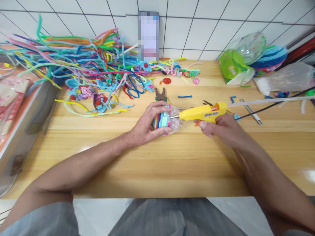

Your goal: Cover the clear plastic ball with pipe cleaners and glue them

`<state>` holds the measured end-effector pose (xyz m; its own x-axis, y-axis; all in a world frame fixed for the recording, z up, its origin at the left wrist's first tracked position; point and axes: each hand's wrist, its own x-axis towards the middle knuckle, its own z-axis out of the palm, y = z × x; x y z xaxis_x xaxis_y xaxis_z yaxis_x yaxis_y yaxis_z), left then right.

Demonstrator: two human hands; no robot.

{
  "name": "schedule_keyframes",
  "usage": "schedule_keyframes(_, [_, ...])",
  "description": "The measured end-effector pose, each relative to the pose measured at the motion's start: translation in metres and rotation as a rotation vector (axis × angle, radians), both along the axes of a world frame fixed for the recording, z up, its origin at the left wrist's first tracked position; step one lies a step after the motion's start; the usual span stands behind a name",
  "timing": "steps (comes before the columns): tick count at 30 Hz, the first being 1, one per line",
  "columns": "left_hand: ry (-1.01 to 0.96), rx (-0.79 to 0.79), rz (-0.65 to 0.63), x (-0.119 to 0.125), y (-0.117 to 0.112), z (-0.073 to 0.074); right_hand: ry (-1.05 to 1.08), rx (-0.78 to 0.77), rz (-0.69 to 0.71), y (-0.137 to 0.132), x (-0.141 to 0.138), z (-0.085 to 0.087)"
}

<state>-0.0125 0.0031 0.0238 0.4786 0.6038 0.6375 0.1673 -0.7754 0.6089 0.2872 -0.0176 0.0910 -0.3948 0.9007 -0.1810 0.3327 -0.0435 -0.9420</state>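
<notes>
My left hand (147, 126) is closed around a small ball (163, 120) wrapped in bands of coloured pipe cleaner, with a clear glittery part showing on its right side. My right hand (218, 127) grips a yellow hot glue gun (203, 112) with an orange trigger. The gun's metal nozzle points left and touches the ball's clear part. A white glue stick (265, 101) sticks out of the gun's back, and a black cord (275, 103) trails off to the right. Both hands rest over the wooden table (157, 164).
A big tangle of coloured pipe cleaners (81, 65) covers the table's back left. A phone (148, 36) leans on the tiled wall. Small pliers (160, 95) lie behind the ball. Green packaging (233, 68), clear balls and plastic bags sit at back right. A metal box (24, 124) stands left.
</notes>
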Motion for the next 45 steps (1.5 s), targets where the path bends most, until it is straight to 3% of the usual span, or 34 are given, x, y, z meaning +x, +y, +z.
schedule_keyframes(10, [-0.009, -0.014, 0.005, -0.0001, 0.0001, -0.0016, -0.06, 0.005, -0.013, -0.0024, -0.0006, 0.0016])
schedule_keyframes(29, [-0.041, 0.005, -0.003, 0.0016, 0.0022, -0.0049, 0.019, -0.001, -0.075, 0.0002, 0.0015, -0.0025])
schedule_keyframes(38, [-0.011, -0.012, 0.007, -0.0015, 0.002, -0.0037, 0.027, -0.016, -0.008, -0.0012, -0.0035, 0.0012])
schedule_keyframes(45, [-0.042, 0.008, 0.008, 0.0014, 0.0027, -0.0063, -0.008, -0.025, -0.064, -0.0021, -0.0051, 0.0004])
